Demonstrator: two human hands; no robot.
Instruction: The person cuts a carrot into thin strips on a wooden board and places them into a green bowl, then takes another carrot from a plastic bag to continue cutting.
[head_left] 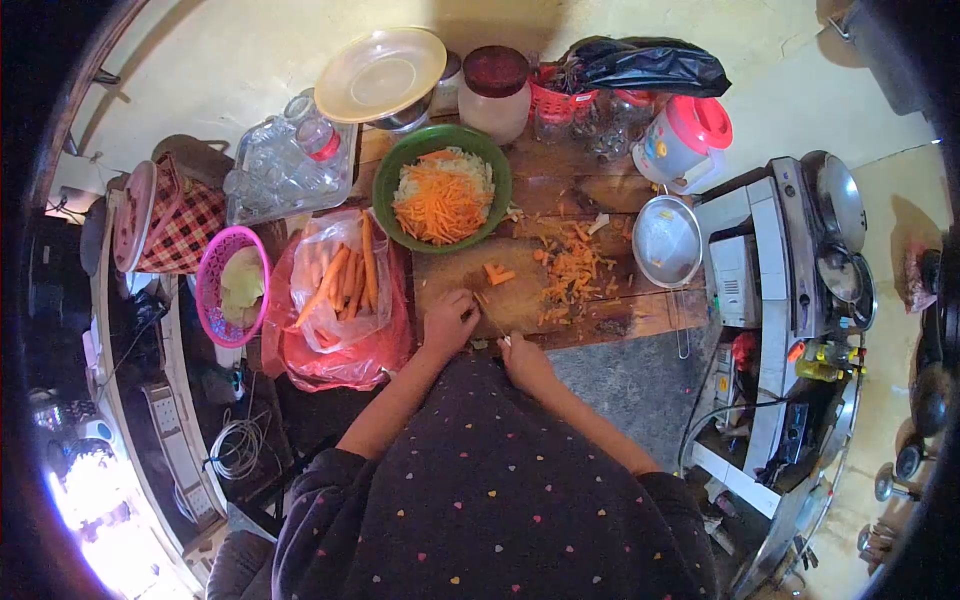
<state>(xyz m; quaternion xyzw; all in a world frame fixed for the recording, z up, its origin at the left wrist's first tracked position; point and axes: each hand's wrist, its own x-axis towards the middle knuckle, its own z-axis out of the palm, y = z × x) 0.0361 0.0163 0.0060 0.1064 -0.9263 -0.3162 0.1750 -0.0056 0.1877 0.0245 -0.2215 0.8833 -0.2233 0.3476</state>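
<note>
My right hand grips a knife by its light handle, the thin blade pointing away from me over the wooden cutting board. Beside the blade, my left hand rests on the board with its fingers curled in; whatever they press on is hidden. Cut carrot pieces lie just beyond the blade. A heap of carrot peelings and bits spreads to the right. Behind the board stands a green bowl holding carrot strips over a pale shredded vegetable.
Whole carrots lie in a red plastic bag at left, near a pink basket. A strainer sits at right, below a pink-lidded pitcher. A glass-filled tray, plate and jar stand behind.
</note>
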